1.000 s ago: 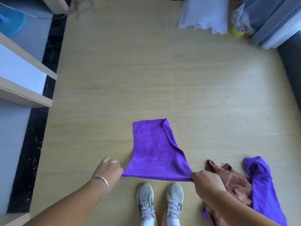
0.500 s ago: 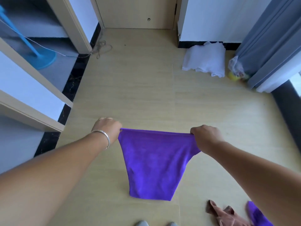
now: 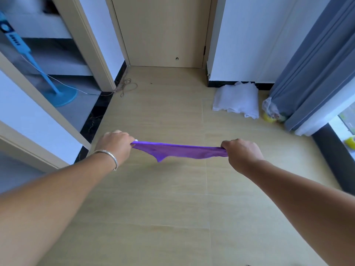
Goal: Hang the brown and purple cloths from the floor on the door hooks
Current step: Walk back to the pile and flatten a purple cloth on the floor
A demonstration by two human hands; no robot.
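Note:
A purple cloth (image 3: pixel 180 150) is stretched almost flat in the air between my two hands, well above the floor. My left hand (image 3: pixel 115 144), with a silver bangle on its wrist, grips the cloth's left corner. My right hand (image 3: pixel 241 152) grips the right corner. A closed beige door (image 3: pixel 163 31) stands straight ahead at the far end of the floor; no hooks show on the visible lower part. The brown cloth and the other purple cloth are out of view.
A white cloth pile (image 3: pixel 237 99) lies by the far wall on the right. Beside it are a plastic bag (image 3: pixel 269 111) and a grey curtain (image 3: pixel 315 60). A blue fan stand (image 3: pixel 61 95) and a loose cord (image 3: pixel 126 87) sit left of the doorway.
Both hands lifted the purple cloth off the floor and raised it until it spreads nearly level. My view tilted up from my shoes to the door; the floor cloths dropped out of view.

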